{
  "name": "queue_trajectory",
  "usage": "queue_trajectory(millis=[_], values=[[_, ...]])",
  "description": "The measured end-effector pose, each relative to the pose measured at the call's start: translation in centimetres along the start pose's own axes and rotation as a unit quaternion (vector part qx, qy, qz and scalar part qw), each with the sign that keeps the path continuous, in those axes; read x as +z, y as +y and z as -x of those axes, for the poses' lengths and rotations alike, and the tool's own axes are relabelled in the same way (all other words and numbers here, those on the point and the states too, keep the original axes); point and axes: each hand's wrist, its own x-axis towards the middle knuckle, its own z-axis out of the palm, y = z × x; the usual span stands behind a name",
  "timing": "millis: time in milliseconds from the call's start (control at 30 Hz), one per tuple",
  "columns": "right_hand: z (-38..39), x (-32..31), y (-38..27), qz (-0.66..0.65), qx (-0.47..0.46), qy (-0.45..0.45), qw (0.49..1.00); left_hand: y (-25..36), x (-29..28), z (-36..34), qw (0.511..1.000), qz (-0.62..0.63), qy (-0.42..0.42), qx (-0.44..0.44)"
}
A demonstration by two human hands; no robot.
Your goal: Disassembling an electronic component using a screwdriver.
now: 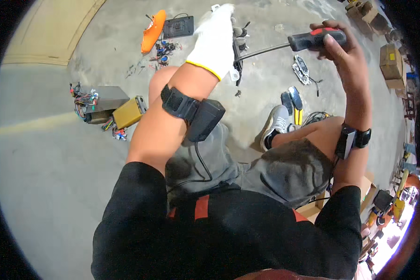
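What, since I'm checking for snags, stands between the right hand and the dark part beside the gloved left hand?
Nothing visible besides the screwdriver that the right hand grips. The left hand hides some of the dark part from view; whether the tip touches it, I cannot tell.

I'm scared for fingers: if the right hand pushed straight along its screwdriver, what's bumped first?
Probably the dark part beside the gloved left hand; the screwdriver points there, but depth is unclear.
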Motion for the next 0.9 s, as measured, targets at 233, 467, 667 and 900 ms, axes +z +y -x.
queue_trajectory(millis=[233, 467, 667, 900], values=[[-0.2, 0.4, 0.9, 0.115, 0.111, 0.038, 0.986, 0.3, -0.4, -0.1, 1.000, -0.020, -0.005, 0.020], [0.7, 1.8, -0.7, -0.116, -0.086, -0.030, 0.989, 0.6, -0.6, -0.8, 0.999, -0.002, -0.031, 0.028], [0.7, 0.0, -1.1, 0.023, 0.024, -0.024, 0.999, 0.6, -0.9, -1.2, 0.999, 0.051, 0.007, 0.000], [-0.1, 1.2, 0.1, 0.167, 0.098, 0.076, 0.978, 0.8, -0.8, -0.9, 0.998, 0.050, -0.013, -0.024]])
